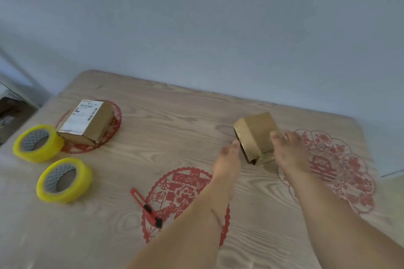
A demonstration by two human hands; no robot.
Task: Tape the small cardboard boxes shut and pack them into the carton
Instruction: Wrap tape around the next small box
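— While my two hands are out at the far right of the table (196,105), tell me how it looks from there.

— Your left hand (228,159) lies flat, fingers straight and together, its tips touching the near left face of the small brown box (254,135). Your right hand (288,150) is against the box's right side. Are you gripping it?

— No, I judge I'm only steadying it. My right fingers look straight, laid along the side, though the blur keeps me from being sure how the thumb sits. The box stands on the table beside the red paper-cut (341,166), and a glossy strip already runs over the end nearest me.

— So what makes this step go well?

— Pressing the tape down firmly along the seam and round the corner, I'd say, so no edge lifts. One flap at the near bottom corner looks slightly open; I'd square it before smoothing.

— And the rest?

— The labelled box (86,122) waits at the far left, touching one yellow tape roll (38,143); the second roll (64,180) lies nearer me, and the red cutter (147,208) is between the rolls and my left arm. I can't see the carton anywhere.
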